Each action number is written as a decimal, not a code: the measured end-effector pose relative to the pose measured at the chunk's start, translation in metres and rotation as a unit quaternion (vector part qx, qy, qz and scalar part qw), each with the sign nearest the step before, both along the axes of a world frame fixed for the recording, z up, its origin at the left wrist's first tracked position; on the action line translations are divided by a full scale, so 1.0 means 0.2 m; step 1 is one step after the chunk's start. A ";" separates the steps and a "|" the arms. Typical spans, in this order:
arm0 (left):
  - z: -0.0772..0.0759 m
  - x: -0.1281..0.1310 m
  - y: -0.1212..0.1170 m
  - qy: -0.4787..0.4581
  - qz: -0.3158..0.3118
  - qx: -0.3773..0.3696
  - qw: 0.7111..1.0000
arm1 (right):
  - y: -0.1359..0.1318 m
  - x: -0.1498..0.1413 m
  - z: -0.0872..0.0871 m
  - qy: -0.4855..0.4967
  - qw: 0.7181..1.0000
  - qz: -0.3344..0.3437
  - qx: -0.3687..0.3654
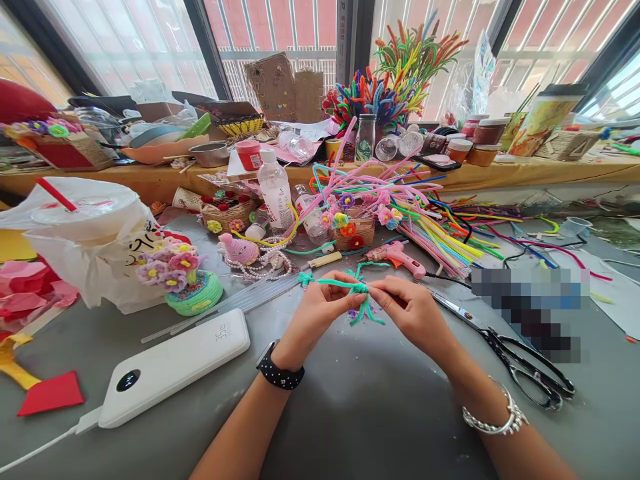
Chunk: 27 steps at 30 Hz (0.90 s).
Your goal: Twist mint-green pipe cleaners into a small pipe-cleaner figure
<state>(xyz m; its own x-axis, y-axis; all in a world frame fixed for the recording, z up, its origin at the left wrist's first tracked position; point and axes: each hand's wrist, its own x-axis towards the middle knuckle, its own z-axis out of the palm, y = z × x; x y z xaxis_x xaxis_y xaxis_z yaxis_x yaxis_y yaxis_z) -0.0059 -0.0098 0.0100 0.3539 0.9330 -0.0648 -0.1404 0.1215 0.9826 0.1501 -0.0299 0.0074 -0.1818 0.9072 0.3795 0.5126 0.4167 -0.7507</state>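
Note:
Between my two hands is a bundle of green pipe cleaners (361,288), twisted together at the middle with loose ends sticking out above and below. My left hand (323,303), with a watch on the wrist, pinches its left side. From the right, my right hand (413,308) closes its fingertips on the same twist. A small green flower-like end (305,279) pokes out left of my left hand. Just behind my hands lies a pink glue gun (397,257). Large black-handled scissors (505,350) rest beside my right forearm.
A white power bank (175,367) with a cable lies at the left, near a pot of crocheted-looking flowers (193,290) and a bagged drink cup (90,220). Loose pipe cleaners (440,240) spread behind. Bottles, including a clear plastic one (275,193), stand before a crowded ledge (165,177).

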 end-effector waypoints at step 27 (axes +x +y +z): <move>0.01 -0.06 -0.03 0.330 0.055 0.600 0.727 | 0.02 0.03 -0.02 0.078 0.991 -0.099 -0.038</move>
